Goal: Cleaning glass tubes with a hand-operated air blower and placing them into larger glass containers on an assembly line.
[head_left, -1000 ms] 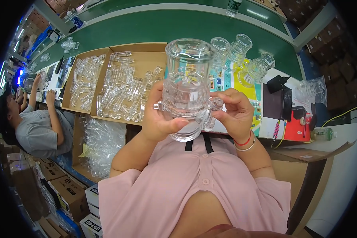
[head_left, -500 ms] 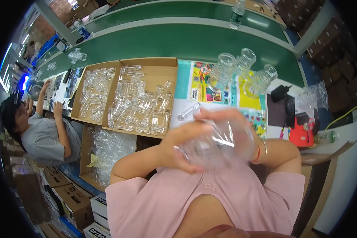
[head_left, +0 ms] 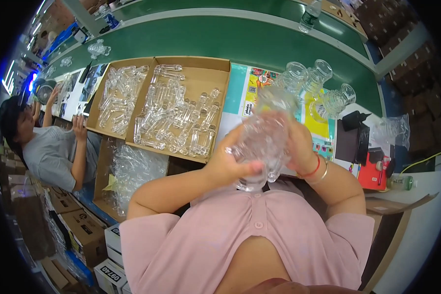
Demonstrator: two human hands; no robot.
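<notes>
In front of my chest I hold a clear glass vessel [head_left: 263, 139] with rounded, bulging sides and a wider flared end, partly smeared by motion. My left hand [head_left: 230, 159] grips it from the left, thumb lying across its near part. My right hand [head_left: 301, 144] is wrapped round the other side, with a red cord and a bangle at the wrist. Beyond it, several similar clear glass vessels [head_left: 323, 93] stand on colourful printed sheets [head_left: 320, 122]. Left of my hands, a cardboard tray [head_left: 201, 73] holds several clear glass tube pieces [head_left: 157, 117].
A second cardboard tray [head_left: 95, 122] of glass pieces adjoins the first; clear plastic bags [head_left: 137, 169] fill a box below. At right are a black bottle [head_left: 354, 120], a red card [head_left: 372, 171] and a lying green bottle [head_left: 402, 183]. A co-worker [head_left: 54, 152] sits at left.
My hands and the glass vessel have moved slightly away from my body and turned, so its flared end now points away. The loose glass tube beyond my hands is no longer visible.
</notes>
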